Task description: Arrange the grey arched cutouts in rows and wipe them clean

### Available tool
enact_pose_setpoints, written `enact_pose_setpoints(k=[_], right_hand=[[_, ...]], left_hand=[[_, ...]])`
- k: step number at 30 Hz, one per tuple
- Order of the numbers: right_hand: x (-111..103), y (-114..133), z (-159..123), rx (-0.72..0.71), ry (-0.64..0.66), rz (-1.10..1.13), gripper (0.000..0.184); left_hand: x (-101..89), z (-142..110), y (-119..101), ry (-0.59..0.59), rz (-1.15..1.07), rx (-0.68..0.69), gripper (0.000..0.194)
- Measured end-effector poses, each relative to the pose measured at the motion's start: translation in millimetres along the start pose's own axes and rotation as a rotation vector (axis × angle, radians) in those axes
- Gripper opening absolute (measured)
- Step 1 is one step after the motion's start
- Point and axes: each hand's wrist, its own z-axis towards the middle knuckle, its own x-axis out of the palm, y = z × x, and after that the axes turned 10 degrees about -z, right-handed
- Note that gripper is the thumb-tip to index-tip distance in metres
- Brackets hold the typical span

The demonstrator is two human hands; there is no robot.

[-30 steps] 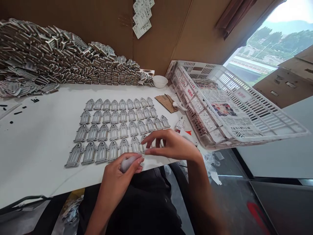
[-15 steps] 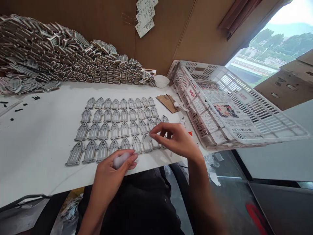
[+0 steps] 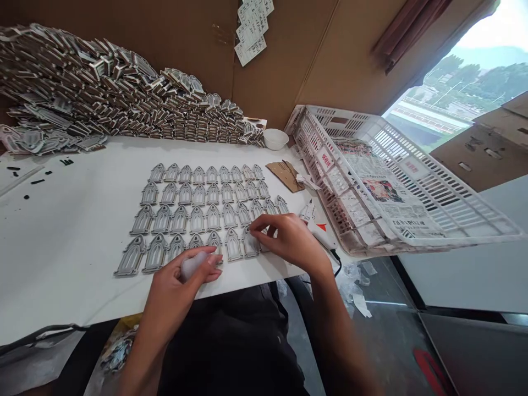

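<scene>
My left hand is curled around a soft whitish lump, perhaps a wad of thin film, just above the table's front edge. My right hand has thumb and forefinger pinched together at the top of a grey arched window-shaped piece in the front row. Whatever is between those fingertips is too small to make out. Several rows of such pieces lie flat on the white table. My right hand covers part of the front row's right end.
A large heap of arched pieces stands along the back. At the right is a white plastic crate lined with newspaper. Near it are a white bowl, a cardboard scrap and a white glue gun with a cord.
My left hand has moved a little left with the whitish lump. My right hand has come down slightly onto the arched piece. The view has shifted slightly, showing more of the glue gun.
</scene>
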Motion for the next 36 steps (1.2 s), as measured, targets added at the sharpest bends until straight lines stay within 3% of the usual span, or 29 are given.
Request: enact_pose_setpoints(k=[15,20,27,36], right_hand=[[0,0,-1,0.009,-0.041,-0.033,0.014],[5,0,2,-0.070,-0.056,0.102,0.011],[27,2,16,-0.099,0.076,0.325,0.014],[34,0,17,-0.089,0.106,0.272,0.014]], left_hand=[[-5.6,-3,-1,0.083,-0.062,0.030,0.063],[-8.9,-3,0,0.110,-0.040,0.018,0.065],[-12.3,-5,5,0.262,0.030,-0.009,0.053],[-14.6,-6,4,0.261,0.030,-0.008,0.052]])
